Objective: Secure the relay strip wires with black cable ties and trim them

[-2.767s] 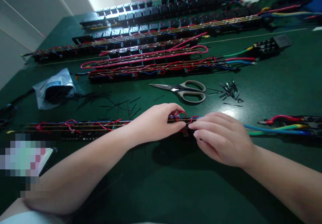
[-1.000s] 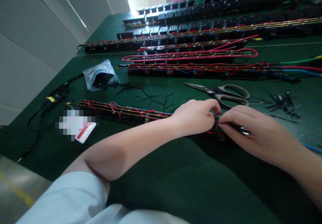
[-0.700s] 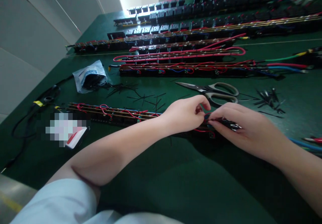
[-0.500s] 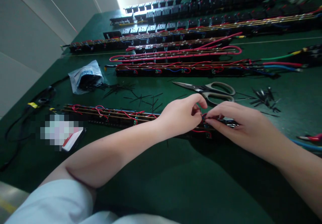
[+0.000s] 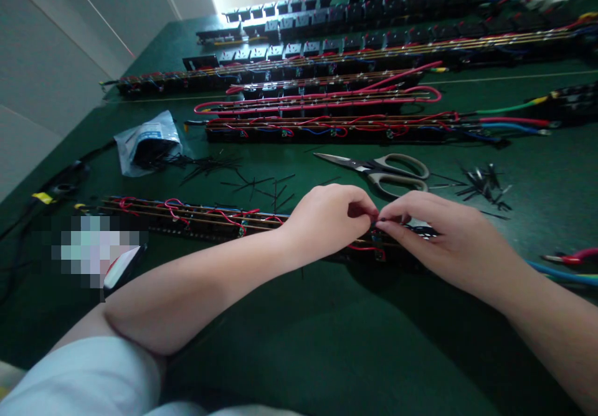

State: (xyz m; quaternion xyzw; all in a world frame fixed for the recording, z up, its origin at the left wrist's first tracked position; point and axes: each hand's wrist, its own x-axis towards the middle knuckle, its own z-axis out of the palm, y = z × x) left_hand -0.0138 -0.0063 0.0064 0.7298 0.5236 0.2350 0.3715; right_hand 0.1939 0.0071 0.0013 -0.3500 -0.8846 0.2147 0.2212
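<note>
A long black socket strip (image 5: 215, 218) with brass rails and red and blue wires lies across the table under both hands. My left hand (image 5: 324, 223) is closed above its right part, thumb and index finger pinched together. My right hand (image 5: 448, 232) meets it fingertip to fingertip, also pinched. Between them is a small dark piece, apparently a thin black cable tie (image 5: 374, 223), mostly hidden by the fingers. Just beyond the hands lie scissors (image 5: 369, 169) with grey-rimmed handles, blades pointing left and slightly apart.
Loose black cable ties (image 5: 210, 165) spill from a plastic bag (image 5: 148, 134) at left. Short black offcuts (image 5: 486, 185) lie right of the scissors. More wired strips (image 5: 327, 131) fill the back. A phone-like object (image 5: 125, 268), partly pixelated, sits near my left forearm. Coloured cables (image 5: 567, 273) lie at right.
My left thumb and index finger have closed from a loose curl into a pinch against my right fingertips. The view has shifted slightly, so the table's objects appear farther left.
</note>
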